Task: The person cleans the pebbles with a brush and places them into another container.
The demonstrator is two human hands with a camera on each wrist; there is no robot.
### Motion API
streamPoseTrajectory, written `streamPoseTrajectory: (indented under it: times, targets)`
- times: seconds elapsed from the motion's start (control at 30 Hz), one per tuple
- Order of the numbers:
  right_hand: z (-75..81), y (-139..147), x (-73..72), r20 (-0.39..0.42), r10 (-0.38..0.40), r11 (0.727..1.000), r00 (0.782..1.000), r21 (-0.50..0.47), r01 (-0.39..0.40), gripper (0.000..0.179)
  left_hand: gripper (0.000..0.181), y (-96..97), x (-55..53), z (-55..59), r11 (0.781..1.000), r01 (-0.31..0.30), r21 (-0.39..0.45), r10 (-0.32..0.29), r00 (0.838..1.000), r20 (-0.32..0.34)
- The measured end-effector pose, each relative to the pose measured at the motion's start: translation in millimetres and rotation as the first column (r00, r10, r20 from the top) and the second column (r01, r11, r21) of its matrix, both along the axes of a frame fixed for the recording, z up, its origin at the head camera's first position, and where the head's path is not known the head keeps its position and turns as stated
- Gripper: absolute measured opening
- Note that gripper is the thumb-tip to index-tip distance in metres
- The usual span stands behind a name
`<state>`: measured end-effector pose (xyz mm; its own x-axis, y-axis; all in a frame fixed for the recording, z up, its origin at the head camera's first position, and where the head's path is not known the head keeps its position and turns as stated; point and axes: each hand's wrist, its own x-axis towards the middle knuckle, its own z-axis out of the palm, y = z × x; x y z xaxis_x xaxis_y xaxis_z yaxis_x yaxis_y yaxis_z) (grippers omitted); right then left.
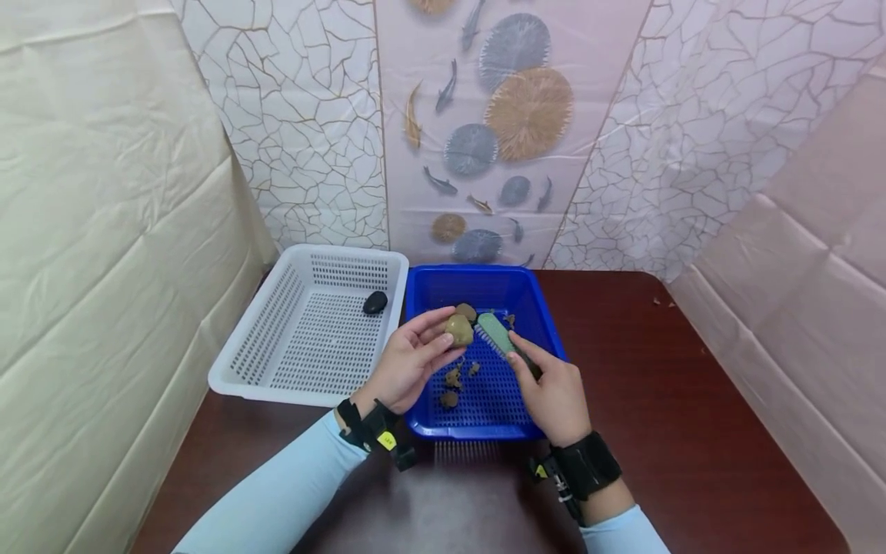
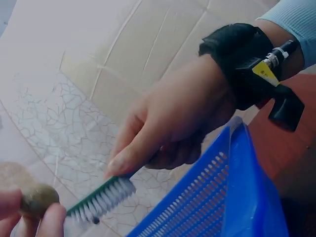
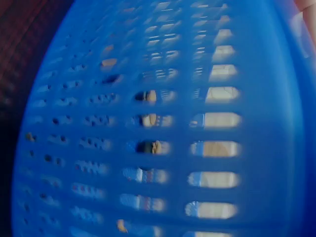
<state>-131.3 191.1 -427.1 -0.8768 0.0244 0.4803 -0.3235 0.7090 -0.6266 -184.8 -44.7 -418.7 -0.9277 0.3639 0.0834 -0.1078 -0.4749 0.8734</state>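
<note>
Over the blue basket, my left hand pinches a smooth olive-tan stone between thumb and fingers. Opposite it, my right hand grips a green scrubbing brush whose pale bristles face the stone. In the left wrist view, the stone sits beside the brush, and a small dark bit clings near the bristles; whether brush and stone touch I cannot tell. Another brown stone and several brown clumps lie in the blue basket. Its slotted wall fills the right wrist view and hides the right hand.
To the left, a white slotted basket holds one black stone. Both baskets stand on a dark red-brown table. Small crumbs lie at its far right. Fabric and patterned panels enclose the back and sides.
</note>
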Motion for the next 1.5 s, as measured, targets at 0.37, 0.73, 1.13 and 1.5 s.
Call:
streamPoseTrajectory:
  times: [0.37,0.73,1.13,1.5]
  targets:
    - [4.4,-15,4.5,0.025,0.205,0.955,0.979,-0.223,-0.194,0.038,0.054,0.8,2.0,2.3,0.975,-0.146,-0.167,0.124,0.983,-0.134]
    - [6.5,-14,4.5,0.009,0.125,0.963,0.992,-0.242,-0.119,0.037,0.044,1.7,5.0,7.9,0.992,-0.119,-0.048,0.111,0.983,-0.144]
    - [10.2,-20,2.9,-0.048,0.063,0.982,0.997,-0.177,-0.071,0.039,0.045,-2.7,2.2,7.3,0.989,0.042,0.140,-0.048,0.998,0.039]
    - [4.0,-15,-2.1,-0.040,0.012,0.991,0.999,-0.129,-0.017,0.039,0.042,-13.2,-8.0,6.8,1.000,-0.010,-0.012,0.010,1.000,0.001]
